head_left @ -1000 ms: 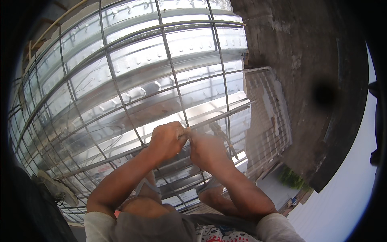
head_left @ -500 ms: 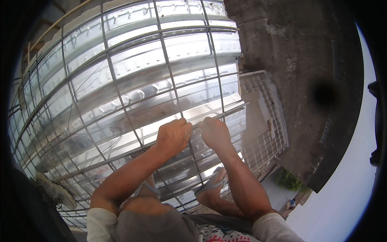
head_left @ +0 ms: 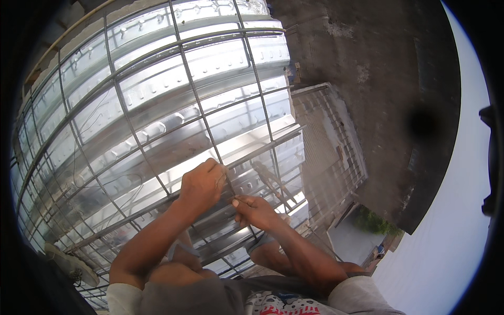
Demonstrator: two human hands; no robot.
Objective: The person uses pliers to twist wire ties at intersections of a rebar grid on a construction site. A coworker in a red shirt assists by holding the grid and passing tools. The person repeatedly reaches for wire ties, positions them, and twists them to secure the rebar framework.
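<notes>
Moved nearer: my right hand [head_left: 255, 211], pinched closed beside the steel bar [head_left: 192, 81], leaving my left hand [head_left: 202, 182], grip indeterminable, alone farther along.

From here I can't see what the left hand [head_left: 199, 185] has in its curled fingers [head_left: 219, 174]; they blur at the tips. What meets the right hand [head_left: 254, 211] at its thumb is too small to tell. The left forearm [head_left: 152, 236] covers part of the steel mesh [head_left: 203, 115], the shirt [head_left: 205, 296] runs off the lower edge, and a dark shape [head_left: 50, 286] beside a grey shoe [head_left: 71, 262] melts into blackness.
</notes>
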